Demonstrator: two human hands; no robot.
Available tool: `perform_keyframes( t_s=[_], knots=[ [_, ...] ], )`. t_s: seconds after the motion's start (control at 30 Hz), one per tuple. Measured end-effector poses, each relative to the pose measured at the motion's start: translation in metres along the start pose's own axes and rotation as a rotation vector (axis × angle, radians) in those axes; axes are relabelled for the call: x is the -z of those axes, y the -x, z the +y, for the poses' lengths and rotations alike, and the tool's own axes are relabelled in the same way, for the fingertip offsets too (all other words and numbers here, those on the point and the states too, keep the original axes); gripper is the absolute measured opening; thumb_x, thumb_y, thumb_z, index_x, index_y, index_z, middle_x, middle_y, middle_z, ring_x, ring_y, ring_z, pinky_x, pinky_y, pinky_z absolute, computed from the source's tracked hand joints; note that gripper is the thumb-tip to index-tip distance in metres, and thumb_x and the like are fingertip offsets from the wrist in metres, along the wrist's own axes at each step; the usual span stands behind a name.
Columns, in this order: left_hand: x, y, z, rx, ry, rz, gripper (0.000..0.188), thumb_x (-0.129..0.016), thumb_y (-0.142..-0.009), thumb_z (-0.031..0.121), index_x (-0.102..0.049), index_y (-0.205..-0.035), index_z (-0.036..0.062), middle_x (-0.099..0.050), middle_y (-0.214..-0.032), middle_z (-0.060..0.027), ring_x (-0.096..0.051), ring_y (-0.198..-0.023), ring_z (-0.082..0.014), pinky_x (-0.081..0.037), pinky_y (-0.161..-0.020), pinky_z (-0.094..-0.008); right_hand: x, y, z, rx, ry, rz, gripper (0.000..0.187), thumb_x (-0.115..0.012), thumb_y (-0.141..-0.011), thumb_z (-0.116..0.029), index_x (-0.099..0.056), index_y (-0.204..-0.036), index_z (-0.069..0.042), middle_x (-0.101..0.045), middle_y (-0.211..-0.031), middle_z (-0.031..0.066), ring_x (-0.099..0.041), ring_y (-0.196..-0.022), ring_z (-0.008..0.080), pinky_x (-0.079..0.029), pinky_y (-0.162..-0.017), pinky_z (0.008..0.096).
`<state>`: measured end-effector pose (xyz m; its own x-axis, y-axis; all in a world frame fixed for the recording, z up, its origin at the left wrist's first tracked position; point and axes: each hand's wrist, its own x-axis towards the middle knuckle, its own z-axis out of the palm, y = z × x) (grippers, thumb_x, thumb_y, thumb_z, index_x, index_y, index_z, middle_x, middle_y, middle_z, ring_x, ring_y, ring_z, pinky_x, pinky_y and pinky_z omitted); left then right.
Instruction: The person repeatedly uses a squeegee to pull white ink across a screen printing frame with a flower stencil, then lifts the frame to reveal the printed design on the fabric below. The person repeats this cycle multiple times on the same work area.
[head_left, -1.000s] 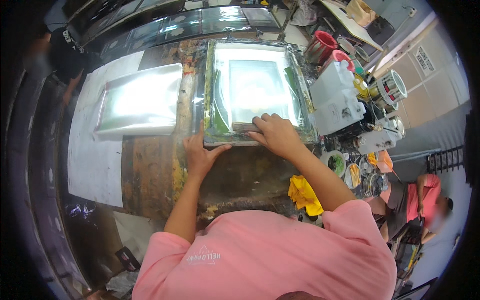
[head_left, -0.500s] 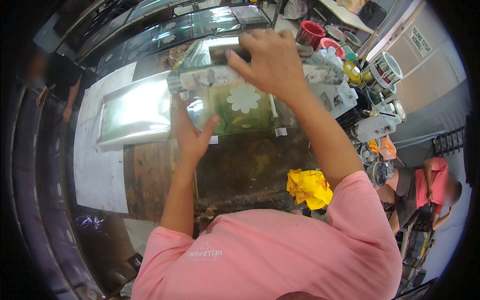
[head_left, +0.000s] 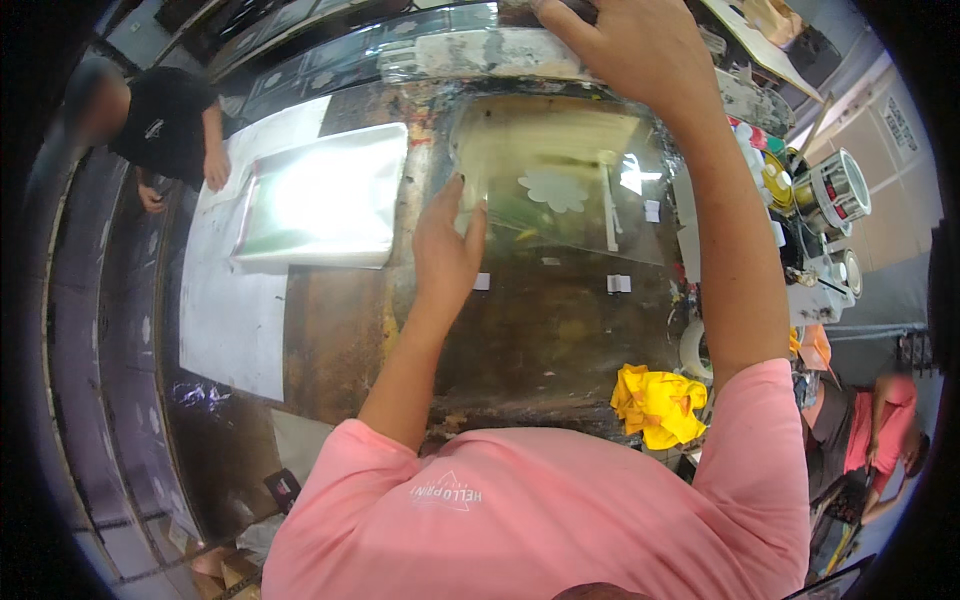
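Note:
My right hand point(head_left: 640, 45) is closed at the upper edge of the view, gripping a raised screen-printing frame. The frame's near bar point(head_left: 500, 52) is whitish and stained with dark paint; its far part is out of view. Below it lies a clear plastic sheet point(head_left: 530, 230) with a pale flower shape point(head_left: 553, 191) on it, on the dark worktable point(head_left: 540, 350). My left hand point(head_left: 443, 250) is open, thumb apart from the fingers, at the sheet's left edge. Whether it presses on the sheet I cannot tell.
A shiny stack of clear film point(head_left: 320, 205) lies on white paper point(head_left: 230, 330) to the left. A crumpled yellow cloth point(head_left: 660, 405) sits near the front edge. Cans point(head_left: 835, 190) crowd the right side. One person point(head_left: 165, 125) stands at far left, another point(head_left: 882, 425) sits at right.
The frame and my right hand have risen and moved away, uncovering the sheet with the flower. My left hand now lies at the sheet's edge, away from the frame. The view has shifted.

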<state>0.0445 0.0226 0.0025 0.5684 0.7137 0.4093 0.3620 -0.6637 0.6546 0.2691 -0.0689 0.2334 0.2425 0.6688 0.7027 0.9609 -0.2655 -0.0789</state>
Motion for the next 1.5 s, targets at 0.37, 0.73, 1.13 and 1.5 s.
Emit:
perform_keyframes(
  t_s=[0.37,0.73,1.13,1.5],
  knots=[
    [0.161,-0.012,-0.164,0.095,-0.287,0.319,0.050,-0.071,-0.092,0.011,-0.068,-0.141,0.0025,-0.073,-0.131,-0.0229,-0.070,-0.123,-0.0376,-0.052,-0.106,-0.0424,-0.017,0.029,-0.001,0.048,0.042,0.088,0.054,-0.058,-0.099,-0.053,-0.078,-0.090,-0.003,-0.073,-0.081,0.0156,-0.071,-0.084,0.0344,-0.047,-0.088,0.0511],
    [0.167,-0.032,-0.208,-0.124,-0.567,0.459,0.055,-0.061,-0.104,0.012,-0.050,-0.158,0.0111,-0.045,-0.162,-0.0256,-0.054,-0.136,-0.0364,-0.045,-0.112,-0.0517,-0.018,0.037,-0.009,0.063,0.017,0.069,0.053,-0.056,-0.099,-0.052,-0.078,-0.085,-0.006,-0.074,-0.078,0.0141,-0.072,-0.079,0.0310,-0.048,-0.088,0.0503],
    [-0.057,0.009,0.047,-0.502,-0.047,-0.214,0.024,-0.072,-0.100,0.019,-0.076,-0.117,0.0031,-0.076,-0.113,-0.0154,-0.071,-0.105,-0.0367,-0.056,-0.094,-0.0485,-0.017,0.034,0.001,0.032,-0.017,0.066,0.054,-0.055,-0.099,-0.053,-0.079,-0.084,-0.007,-0.076,-0.081,0.0151,-0.074,-0.082,0.0310,-0.048,-0.089,0.0523],
    [0.056,0.003,-0.067,-0.400,-0.379,0.038,0.023,-0.069,-0.102,0.015,-0.076,-0.120,0.0032,-0.076,-0.122,-0.0149,-0.066,-0.126,-0.0376,-0.041,-0.120,-0.0570,-0.008,0.036,-0.010,-0.004,0.099,-0.116,0.060,-0.052,-0.101,-0.058,-0.079,-0.100,-0.005,-0.077,-0.089,0.0160,-0.074,-0.091,0.0336,-0.048,-0.092,0.0501]
  ],
)
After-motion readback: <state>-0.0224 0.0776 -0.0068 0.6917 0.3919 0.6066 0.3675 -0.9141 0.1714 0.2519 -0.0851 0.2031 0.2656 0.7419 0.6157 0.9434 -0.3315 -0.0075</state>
